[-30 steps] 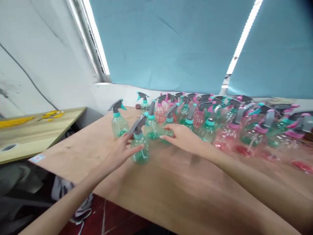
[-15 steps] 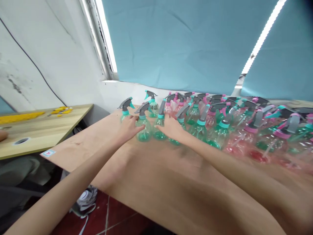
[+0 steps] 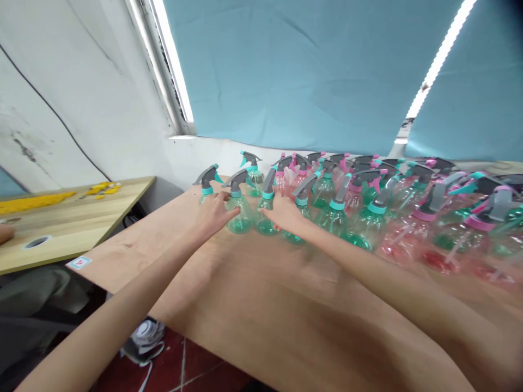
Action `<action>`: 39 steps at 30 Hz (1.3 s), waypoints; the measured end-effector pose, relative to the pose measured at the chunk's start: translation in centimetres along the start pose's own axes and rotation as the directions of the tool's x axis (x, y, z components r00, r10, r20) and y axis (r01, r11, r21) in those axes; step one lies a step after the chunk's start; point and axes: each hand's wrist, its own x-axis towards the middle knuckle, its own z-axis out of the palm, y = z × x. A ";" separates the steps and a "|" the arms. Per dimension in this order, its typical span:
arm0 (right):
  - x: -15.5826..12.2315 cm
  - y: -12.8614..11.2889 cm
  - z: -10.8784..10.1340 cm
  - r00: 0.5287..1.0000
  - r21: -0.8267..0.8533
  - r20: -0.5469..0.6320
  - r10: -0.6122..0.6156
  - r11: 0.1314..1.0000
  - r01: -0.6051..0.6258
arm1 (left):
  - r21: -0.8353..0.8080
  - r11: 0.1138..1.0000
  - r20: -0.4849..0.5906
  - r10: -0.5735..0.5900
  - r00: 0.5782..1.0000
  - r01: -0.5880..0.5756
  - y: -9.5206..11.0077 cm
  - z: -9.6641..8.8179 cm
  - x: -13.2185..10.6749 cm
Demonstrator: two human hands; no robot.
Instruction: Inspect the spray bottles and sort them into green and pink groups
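Observation:
My left hand (image 3: 216,213) is curved around the left side of a clear green spray bottle (image 3: 240,222) with a grey trigger head, thumb across its front. My right hand (image 3: 288,215) closes on the right side of a similar green spray bottle (image 3: 265,224), thumb across its front; its other fingers are mostly hidden. Both bottles stand upright, side by side, on the brown tabletop (image 3: 229,305). Left of my left hand is another green spray bottle (image 3: 207,190), partly covered by that hand. Behind stands one more green spray bottle (image 3: 254,184).
Rows of green and pink spray bottles (image 3: 408,234) fill the right side, close to my right forearm. A wooden desk (image 3: 118,204) with yellow pieces (image 3: 102,188) stands at left. Behind the bottles are a white ledge and a blue covering (image 3: 286,71).
The view has shifted slightly. Both hands stay at the same two bottles, and the bottles keep nearly the same places.

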 end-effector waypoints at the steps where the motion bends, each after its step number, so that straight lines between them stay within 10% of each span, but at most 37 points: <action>1: 0.0 0.0 0.0 1.000 0.001 0.005 -0.001 1.000 0.000 | -0.001 1.000 -0.002 -0.008 1.000 0.008 0.1 0.0 -0.1; 15: -2.6 0.0 -1.5 0.991 0.003 0.098 -0.089 0.996 0.089 | 0.016 0.996 -0.025 -0.085 0.996 0.085 1.2 0.0 -0.4; 23: -6.7 0.8 -1.6 0.975 -0.031 0.084 -0.204 0.978 0.207 | -0.117 0.991 -0.051 -0.068 0.996 0.062 3.5 -2.1 -5.2; 29: -11.6 2.4 -2.5 0.959 -0.050 0.067 -0.274 0.959 0.277 | -0.497 0.867 0.178 0.125 0.976 -0.020 8.5 -2.1 -8.8; 39: -18.2 8.2 -5.2 0.956 -0.217 -0.066 -0.285 0.939 0.265 | -0.739 0.674 0.190 0.237 0.953 -0.020 19.0 1.5 -9.9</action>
